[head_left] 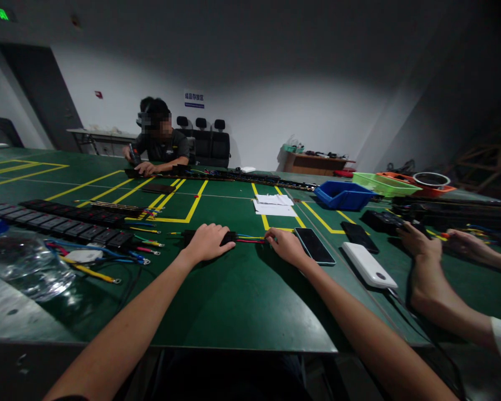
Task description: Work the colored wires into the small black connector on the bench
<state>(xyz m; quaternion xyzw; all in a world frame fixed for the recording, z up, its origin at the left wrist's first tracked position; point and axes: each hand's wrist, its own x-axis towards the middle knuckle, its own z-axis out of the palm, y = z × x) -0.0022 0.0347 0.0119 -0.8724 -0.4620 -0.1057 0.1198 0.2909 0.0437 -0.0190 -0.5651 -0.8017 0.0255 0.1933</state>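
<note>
Palm down, my left hand [209, 242] grips a black block [187, 237] on the green table; the hand covers most of it. Red, yellow, green and blue wires [249, 239] run out of the block's right side. My right hand [283, 244] pinches these wires near their ends, which its fingers hide. More wire pokes out of the block's left side. Close to my right hand lies a smartphone [315, 246]. Left of the block are rows of joined black modules [79, 227] whose coloured leads end in ring terminals [116, 281].
A water bottle [23, 262] lies at the left. Papers [275, 209], a blue bin [342, 195], a black phone-like slab [359, 236] and a white power bank [368, 265] lie rightward. A co-worker's hands [420, 242] handle black parts at right; another person [162, 139] works opposite.
</note>
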